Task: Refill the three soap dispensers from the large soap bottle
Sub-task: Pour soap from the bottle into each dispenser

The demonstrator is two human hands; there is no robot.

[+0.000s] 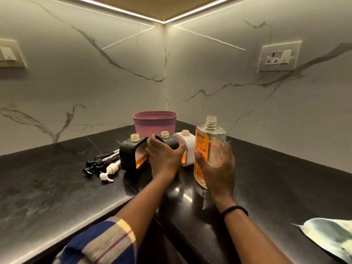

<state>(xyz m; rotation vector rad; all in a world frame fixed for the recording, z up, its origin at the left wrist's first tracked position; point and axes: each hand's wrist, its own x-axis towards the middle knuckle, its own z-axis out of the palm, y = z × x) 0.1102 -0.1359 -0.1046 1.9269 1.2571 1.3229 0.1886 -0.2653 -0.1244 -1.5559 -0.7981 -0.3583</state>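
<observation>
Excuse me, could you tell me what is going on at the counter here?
A person is partway into refilling soap dispensers. The left hand grips the middle black dispenser on the counter, while the right hand holds the large soap bottle upright, cap off, not yet tipped. That dispenser, another black dispenser and a white dispenser stand in a row with open necks; their pumps lie on the counter to the left. A pink basket stands behind them.

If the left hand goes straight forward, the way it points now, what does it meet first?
The left hand grips the middle black dispenser, so that blocks it at once. Behind it stands the pink basket; the gap between them is unclear.
</observation>
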